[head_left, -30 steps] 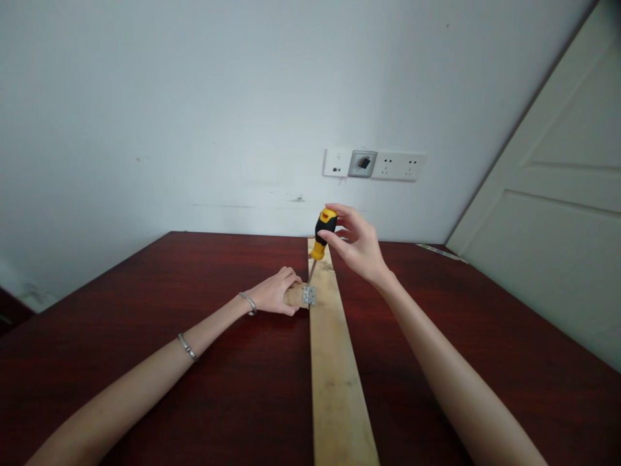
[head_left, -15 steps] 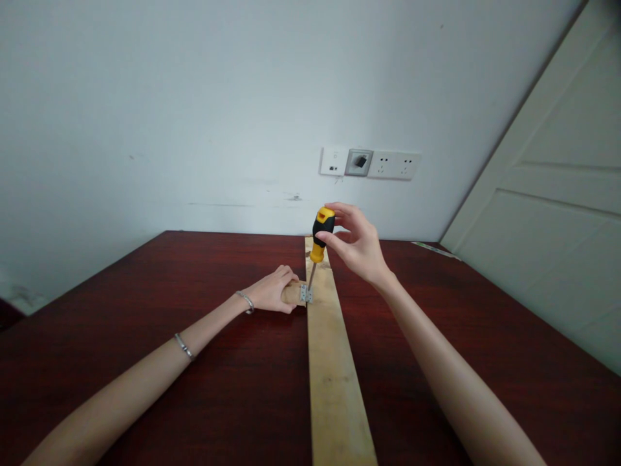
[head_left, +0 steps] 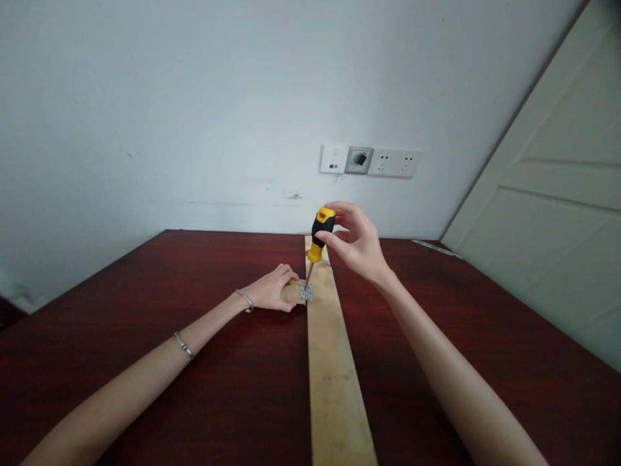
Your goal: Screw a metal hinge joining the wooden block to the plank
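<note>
A yellow and black screwdriver is pinched by its handle in my right hand. Its shaft slants down, and the tip is at a small metal hinge. That hinge spans the joint between a short wooden block and a long wooden board. My left hand is closed round the block and keeps it against the board's left edge. Whether the tip sits in a screw is too small to tell.
Under everything is a dark red wooden table. Behind it stands a white wall with a row of sockets. A white panelled door is on the right. A thin strip lies near the table's far right corner.
The screwdriver's tip has shifted slightly left, from the board side of the hinge toward its middle. My left hand still holds the block in the same place.
</note>
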Demonstrator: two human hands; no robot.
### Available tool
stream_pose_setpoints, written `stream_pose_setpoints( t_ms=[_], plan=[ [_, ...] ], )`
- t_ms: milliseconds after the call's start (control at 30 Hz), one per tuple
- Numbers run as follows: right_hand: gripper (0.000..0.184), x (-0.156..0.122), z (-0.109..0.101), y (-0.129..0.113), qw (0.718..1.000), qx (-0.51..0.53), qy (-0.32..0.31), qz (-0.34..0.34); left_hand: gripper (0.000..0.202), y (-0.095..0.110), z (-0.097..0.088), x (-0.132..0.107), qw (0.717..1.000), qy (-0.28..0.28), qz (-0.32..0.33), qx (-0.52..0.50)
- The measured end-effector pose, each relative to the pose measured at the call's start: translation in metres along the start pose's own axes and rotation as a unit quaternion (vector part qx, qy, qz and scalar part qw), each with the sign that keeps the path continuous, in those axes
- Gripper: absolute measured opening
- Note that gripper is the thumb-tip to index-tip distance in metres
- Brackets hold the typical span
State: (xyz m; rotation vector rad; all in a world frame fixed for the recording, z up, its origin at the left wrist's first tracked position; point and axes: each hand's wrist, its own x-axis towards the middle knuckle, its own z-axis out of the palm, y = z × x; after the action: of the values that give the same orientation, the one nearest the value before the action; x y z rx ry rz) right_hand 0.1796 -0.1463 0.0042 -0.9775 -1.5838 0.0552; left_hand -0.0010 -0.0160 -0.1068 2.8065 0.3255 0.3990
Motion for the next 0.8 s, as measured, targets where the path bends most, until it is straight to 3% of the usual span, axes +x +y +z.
stream_pose_setpoints(
  t_ms=[800],
  plan=[
    [0.038,-0.0023,0.0053,0.0043,0.999,0.032,-0.015,-0.005,0.053,0.0009,-0.0006,0.0008,1.0,0.002,0.002,0.005]
  ],
)
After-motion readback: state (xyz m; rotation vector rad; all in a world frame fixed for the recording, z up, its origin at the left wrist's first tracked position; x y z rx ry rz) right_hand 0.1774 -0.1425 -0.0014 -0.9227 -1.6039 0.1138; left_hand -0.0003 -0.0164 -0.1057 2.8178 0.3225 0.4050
